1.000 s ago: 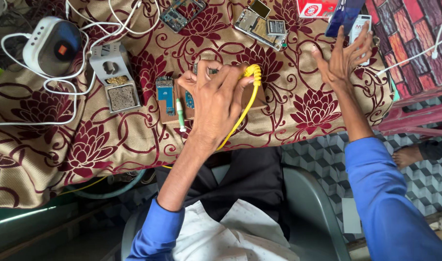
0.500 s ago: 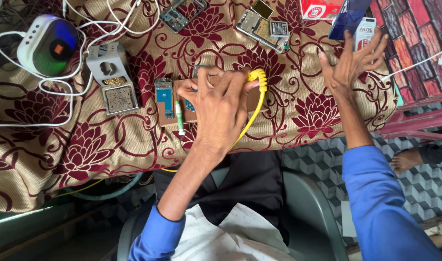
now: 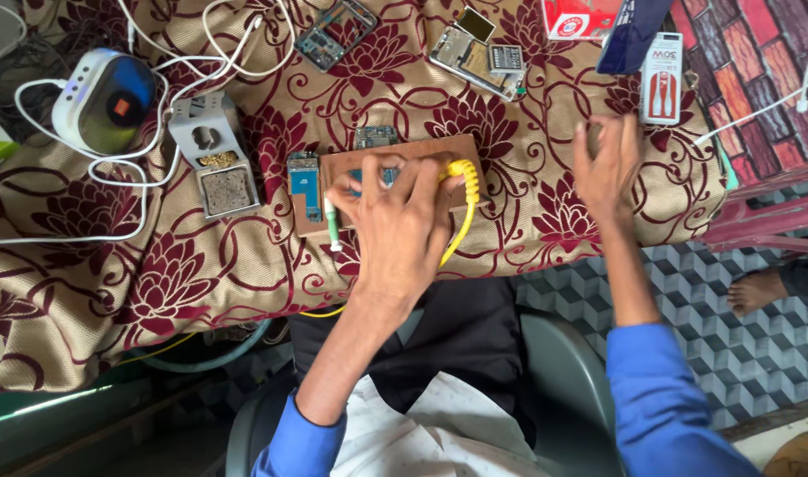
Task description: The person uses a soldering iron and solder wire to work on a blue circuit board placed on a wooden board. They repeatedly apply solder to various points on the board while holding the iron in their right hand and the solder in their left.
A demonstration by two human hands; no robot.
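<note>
left hand (image 3: 395,221) gripping yellow-handled tool (image 3: 464,190) over brown board (image 3: 399,163); right hand (image 3: 609,163) spread wide, empty; could slip, gouging small circuit board (image 3: 305,184).

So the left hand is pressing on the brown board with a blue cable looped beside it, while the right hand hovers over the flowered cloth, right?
Not quite: the cable looped beside the left hand is yellow, not blue, as the head view shows. The rest holds: that hand presses on the brown board, and the right hand hovers over the flowered cloth.
</note>
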